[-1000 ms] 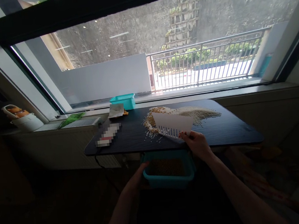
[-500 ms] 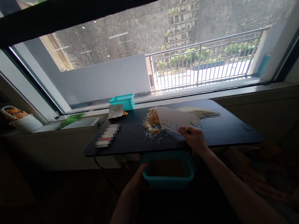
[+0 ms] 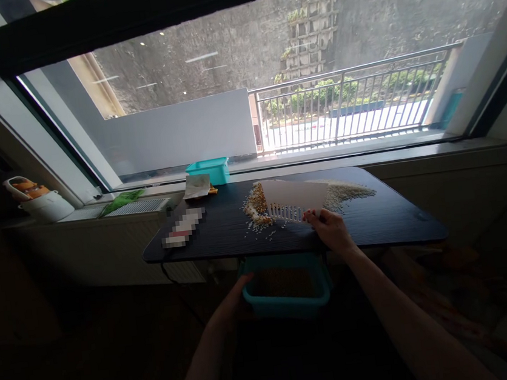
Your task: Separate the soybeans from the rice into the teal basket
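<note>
My right hand (image 3: pixel 330 230) pinches the near edge of a flat white scraper (image 3: pixel 295 194) with a row of slots along its lower side. The scraper hangs over the tabletop and hides part of what lies behind it. Yellow kernels, perhaps corn or soybeans, lie in a pile (image 3: pixel 259 200) at its left, mixed with white grains. A heap of white grains like rice (image 3: pixel 349 191) spreads to its right. Below the table's front edge, my left hand (image 3: pixel 233 301) grips the left side of a teal tub (image 3: pixel 289 306). Dark-looking kernels (image 3: pixel 284 281) cover the tub's bottom.
The black table (image 3: pixel 222 236) stands against the window. A second teal tub (image 3: pixel 215 171) sits at its back edge, beside a paper packet (image 3: pixel 197 186). A blurred-out device (image 3: pixel 183 227) with a cable lies left. A white basket (image 3: pixel 47 204) and green cloth (image 3: pixel 122 201) are farther left.
The scraper has turned slightly in my right hand, its left end shifting a little left over the kernels. My left hand still holds the tub. The camera view has shifted slightly.
</note>
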`<state>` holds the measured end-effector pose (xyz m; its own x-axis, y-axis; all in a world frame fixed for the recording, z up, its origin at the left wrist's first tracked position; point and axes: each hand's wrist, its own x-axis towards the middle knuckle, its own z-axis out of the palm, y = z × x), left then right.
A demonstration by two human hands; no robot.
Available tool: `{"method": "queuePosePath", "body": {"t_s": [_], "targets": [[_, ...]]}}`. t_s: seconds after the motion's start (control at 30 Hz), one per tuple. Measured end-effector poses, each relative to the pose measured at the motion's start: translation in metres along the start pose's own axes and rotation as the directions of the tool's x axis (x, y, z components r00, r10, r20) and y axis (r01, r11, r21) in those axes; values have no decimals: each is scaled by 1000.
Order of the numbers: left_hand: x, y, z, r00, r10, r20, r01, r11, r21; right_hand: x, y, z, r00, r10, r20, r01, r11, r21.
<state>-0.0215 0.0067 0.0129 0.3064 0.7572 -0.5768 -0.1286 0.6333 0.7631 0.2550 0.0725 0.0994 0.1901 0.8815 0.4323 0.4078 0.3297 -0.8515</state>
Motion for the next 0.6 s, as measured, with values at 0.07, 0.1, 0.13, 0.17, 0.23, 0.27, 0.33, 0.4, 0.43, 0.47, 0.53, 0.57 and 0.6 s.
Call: {"method": "queuePosePath", "body": {"t_s": [0.07, 0.1, 0.13, 0.17, 0.23, 0.27, 0.33, 0.4, 0.43, 0.47, 0.53, 0.57, 0.6], "targets": [[1, -1, -1, 1000, -3, 5, 3, 1000, -1, 0, -1, 0, 1000, -5, 19, 6, 1000, -1], [1, -1, -1, 1000, -4, 5, 4, 1000, -1, 0, -2, 0, 1000, -8, 28, 8, 1000, 4], [2, -1, -1, 1000, -4, 1, 4, 1000, -2, 0, -2, -1, 999, -10, 37, 10, 1000, 14], [2, -1, -1, 1000, -3, -6, 3, 1000, -3, 0, -3, -1, 999, -9, 43, 8, 1000, 27], [3, -2, -2, 1000, -4, -19, 4, 1000, -4, -1, -4, -2, 999, 1, 49, -3, 999, 52], [3, -2, -1, 1000, -8, -20, 8, 1000, -2, -2, -5, -3, 999, 6, 50, -9, 998, 63], [3, -2, -1, 1000, -16, -9, 16, 1000, 4, -2, -7, -4, 999, 9, 46, -13, 997, 82], [3, -3, -1, 1000, -14, 2, 14, 1000, 1, -3, -8, -4, 999, 5, 51, -10, 995, 100], [3, -3, -1, 1000, -12, 2, 12, 1000, -3, -3, -8, -4, 999, 3, 50, -8, 994, 105], [3, -3, -2, 1000, -10, -3, 10, 1000, -7, -3, -8, -4, 999, 3, 48, -8, 994, 106], [2, -2, -2, 1000, -13, -8, 13, 1000, -6, -2, -7, -5, 999, 16, 37, -20, 995, 95], [2, -2, -2, 1000, -17, -6, 17, 1000, -1, -2, -6, -5, 999, 28, 25, -31, 996, 90], [2, -2, -2, 1000, -18, -5, 18, 1000, 5, -2, -5, -5, 999, 42, 14, -43, 995, 87]]}}
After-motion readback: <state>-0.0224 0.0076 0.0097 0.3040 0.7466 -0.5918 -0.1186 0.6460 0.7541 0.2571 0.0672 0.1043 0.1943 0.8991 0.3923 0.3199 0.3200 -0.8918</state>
